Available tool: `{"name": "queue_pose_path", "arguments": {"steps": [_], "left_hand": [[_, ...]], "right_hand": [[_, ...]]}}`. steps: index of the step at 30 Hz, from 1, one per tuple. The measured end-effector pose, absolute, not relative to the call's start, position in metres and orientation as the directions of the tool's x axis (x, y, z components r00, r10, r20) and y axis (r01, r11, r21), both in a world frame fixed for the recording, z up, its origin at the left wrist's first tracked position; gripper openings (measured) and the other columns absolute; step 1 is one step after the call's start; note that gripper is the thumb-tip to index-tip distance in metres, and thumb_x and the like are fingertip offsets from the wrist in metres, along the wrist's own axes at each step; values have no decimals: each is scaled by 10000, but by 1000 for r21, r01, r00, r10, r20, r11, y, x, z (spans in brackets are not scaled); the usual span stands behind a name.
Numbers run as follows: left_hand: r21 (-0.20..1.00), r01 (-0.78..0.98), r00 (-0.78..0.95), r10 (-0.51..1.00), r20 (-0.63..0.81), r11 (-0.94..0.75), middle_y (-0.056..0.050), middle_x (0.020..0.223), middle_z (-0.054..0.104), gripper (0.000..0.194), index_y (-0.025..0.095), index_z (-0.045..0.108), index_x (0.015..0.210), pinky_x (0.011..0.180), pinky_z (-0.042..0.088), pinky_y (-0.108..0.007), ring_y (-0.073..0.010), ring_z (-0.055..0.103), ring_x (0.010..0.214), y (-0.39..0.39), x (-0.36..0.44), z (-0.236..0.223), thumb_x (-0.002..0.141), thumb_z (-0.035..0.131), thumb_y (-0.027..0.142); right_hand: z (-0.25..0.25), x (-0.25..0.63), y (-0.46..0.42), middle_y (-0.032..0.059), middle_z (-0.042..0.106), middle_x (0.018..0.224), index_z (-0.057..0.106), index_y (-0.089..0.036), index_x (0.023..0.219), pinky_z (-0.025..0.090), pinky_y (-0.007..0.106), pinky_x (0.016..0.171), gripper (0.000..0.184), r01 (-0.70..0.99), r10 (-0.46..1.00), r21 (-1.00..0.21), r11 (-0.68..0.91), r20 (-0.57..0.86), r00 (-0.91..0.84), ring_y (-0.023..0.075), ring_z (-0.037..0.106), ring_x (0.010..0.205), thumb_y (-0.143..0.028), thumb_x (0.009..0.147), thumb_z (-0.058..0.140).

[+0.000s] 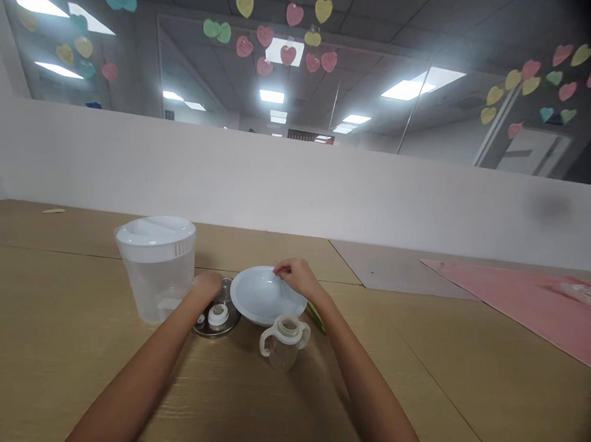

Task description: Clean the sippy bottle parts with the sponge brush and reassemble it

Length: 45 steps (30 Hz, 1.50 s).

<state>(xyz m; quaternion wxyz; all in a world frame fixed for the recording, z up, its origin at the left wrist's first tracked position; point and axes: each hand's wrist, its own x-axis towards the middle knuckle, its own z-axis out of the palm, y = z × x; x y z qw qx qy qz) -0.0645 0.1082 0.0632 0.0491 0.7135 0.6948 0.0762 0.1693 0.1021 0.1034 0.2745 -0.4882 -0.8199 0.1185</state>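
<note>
My left hand rests over a round glass lid with a metal rim, and its fingers hide the lid's top. Small white cup-shaped parts lie on the lid. My right hand is at the far rim of a shallow white bowl, fingertips pinched together. A thin clear strip seems to run down from them into the bowl. Nearer me stands a clear two-handled baby cup with no top on it.
A clear plastic jug with a white lid stands left of my left hand. A green object lies partly hidden behind the bowl. The wooden table ends at a white wall, and a pink mat lies at the right.
</note>
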Motion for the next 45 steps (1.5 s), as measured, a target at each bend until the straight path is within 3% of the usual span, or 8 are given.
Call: {"name": "queue_pose_path", "arguments": {"steps": [6,12,16,19,23,28,36,45], "left_hand": [[25,997,-69,989,-130,73,-85,1089,596,273,132,569,1084,819,509,-383,-193,592,968,103,-62,71,870,554,300],[-11,999,-37,996,-84,36,-176,715,682,134,77,664,651,672,510,-335,-309,662,784,79,-60,115,539,709,20],[9,1000,28,999,25,-28,-134,660,683,149,104,674,692,600,478,-282,-255,662,680,54,-60,147,562,620,57],[96,983,143,980,134,-157,-86,648,682,135,137,668,699,571,446,-247,-198,642,616,41,-54,160,614,564,127],[366,797,389,872,298,-481,-38,710,694,162,159,663,719,585,430,-213,-159,631,657,46,-35,157,672,514,203],[609,534,432,809,399,-586,-24,712,689,215,137,662,765,599,449,-212,-159,626,673,67,-14,130,721,513,285],[692,473,121,818,562,-546,-38,833,712,280,137,670,856,671,476,-239,-183,635,748,51,-5,69,794,502,353],[522,628,71,711,699,-576,-61,1010,704,315,177,679,944,844,460,-240,-191,631,948,28,-1,35,874,433,361]], "right_hand": [[123,167,88,5,665,694,637,-173,709,435,215,624,228,655,781,-472,590,540,-314,123,602,659,-21,705,467],[146,165,66,-18,671,709,548,-206,818,447,238,632,82,579,726,-515,632,655,-210,127,608,649,-150,759,537],[164,168,48,-21,691,722,557,-221,951,474,262,674,178,526,693,-532,664,702,-164,130,614,646,-190,776,548],[175,171,37,-2,696,753,599,-211,928,491,262,690,160,473,675,-548,690,723,-148,136,638,698,-215,774,559],[185,177,28,19,690,794,623,-185,774,504,254,681,70,422,679,-582,696,725,-120,139,646,722,-232,750,577],[188,184,27,27,683,797,626,-173,774,516,265,718,81,371,722,-641,671,680,-130,139,645,748,-228,730,586],[185,178,23,29,676,794,636,-159,778,513,250,718,80,392,742,-637,664,626,-240,126,639,749,-178,746,565],[182,163,11,18,684,802,661,-158,758,492,240,732,114,358,726,-661,659,437,-531,118,633,766,-128,748,551]]}}
